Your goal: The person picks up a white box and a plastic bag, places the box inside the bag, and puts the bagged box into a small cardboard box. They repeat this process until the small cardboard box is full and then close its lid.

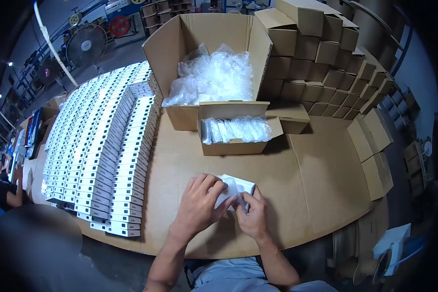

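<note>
In front of me, above the near part of the table, is a small white box [246, 184] partly covered by a clear plastic bag [230, 187]. My right hand [254, 215] grips the box from its right side, with the thumb on top. On the other side, my left hand [199, 207] has its fingers bent over the plastic and pinches it. The fingers hide much of the box. Just beyond, an open carton [234, 149] holds a row of plastic-wrapped packs [236, 130].
A large open box [182, 118] full of clear plastic bags [219, 73] stands behind the carton. Stacked white boxes [95, 151] cover the left of the cardboard-topped table [277, 170]. Brown cartons [321, 63] are piled at back right. A person [12, 192] sits far left.
</note>
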Motion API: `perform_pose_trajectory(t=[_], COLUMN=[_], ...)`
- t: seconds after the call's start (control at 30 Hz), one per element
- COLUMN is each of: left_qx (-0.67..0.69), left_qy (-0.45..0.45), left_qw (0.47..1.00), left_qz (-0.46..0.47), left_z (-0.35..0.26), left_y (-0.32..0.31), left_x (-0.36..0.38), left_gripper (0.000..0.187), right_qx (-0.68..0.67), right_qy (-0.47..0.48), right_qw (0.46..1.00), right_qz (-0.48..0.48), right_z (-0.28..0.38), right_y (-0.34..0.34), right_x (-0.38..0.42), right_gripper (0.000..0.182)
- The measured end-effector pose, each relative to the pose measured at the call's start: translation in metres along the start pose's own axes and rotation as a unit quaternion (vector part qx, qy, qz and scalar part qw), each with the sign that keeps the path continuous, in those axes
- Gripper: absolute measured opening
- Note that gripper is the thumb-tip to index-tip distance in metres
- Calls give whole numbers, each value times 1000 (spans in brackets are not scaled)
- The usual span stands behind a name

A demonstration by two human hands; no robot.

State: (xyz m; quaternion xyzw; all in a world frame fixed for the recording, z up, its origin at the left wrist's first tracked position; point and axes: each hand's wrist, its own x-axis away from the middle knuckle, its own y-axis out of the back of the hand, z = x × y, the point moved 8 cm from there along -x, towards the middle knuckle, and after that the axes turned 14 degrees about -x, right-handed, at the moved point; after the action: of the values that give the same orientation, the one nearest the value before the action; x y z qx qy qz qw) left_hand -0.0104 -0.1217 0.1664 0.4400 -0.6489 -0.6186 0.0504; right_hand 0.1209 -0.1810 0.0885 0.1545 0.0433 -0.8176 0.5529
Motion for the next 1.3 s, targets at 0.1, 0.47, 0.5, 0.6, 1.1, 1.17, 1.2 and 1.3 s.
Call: perform_pose_trajectory(t=[0.1, 0.47, 0.5, 0.6, 1.1, 1.17, 1.2, 1.3], left_qx=[71, 296, 346, 447, 438, 433, 438, 432], left_qy=[-31, -19, 56, 190, 314, 282, 275, 250], left_qw=[996, 954, 936, 873, 841, 856, 855, 863], left_qz=[50, -35, -25, -53, 48, 33, 33, 76], left_z=[6, 58, 72, 89, 63, 62, 58, 48], left_y=[-4, -13, -24, -34, -71, -75, -76, -85], left_x=[-5, -12, -7, 7, 67, 73, 76, 83], left_gripper=[24, 24, 21, 17, 51, 47, 47, 47], right_qx=[6, -199, -203, -139, -104, -116, -131, -246], right_qy=[12, -115, -121, -125, -61, -49, -63, -7], right_qw=[998, 959, 955, 951, 982, 989, 989, 965], right_qz=[66, 164, 181, 245, 145, 79, 31, -90], right_z=[3, -34, -36, -44, -30, -38, -46, -25], right_y=[-3, -6, -8, -9, -3, 24, 42, 66], right_x=[-1, 13, 15, 16, 4, -5, -10, -29], right_gripper=[16, 26, 27, 29, 27, 27, 29, 50])
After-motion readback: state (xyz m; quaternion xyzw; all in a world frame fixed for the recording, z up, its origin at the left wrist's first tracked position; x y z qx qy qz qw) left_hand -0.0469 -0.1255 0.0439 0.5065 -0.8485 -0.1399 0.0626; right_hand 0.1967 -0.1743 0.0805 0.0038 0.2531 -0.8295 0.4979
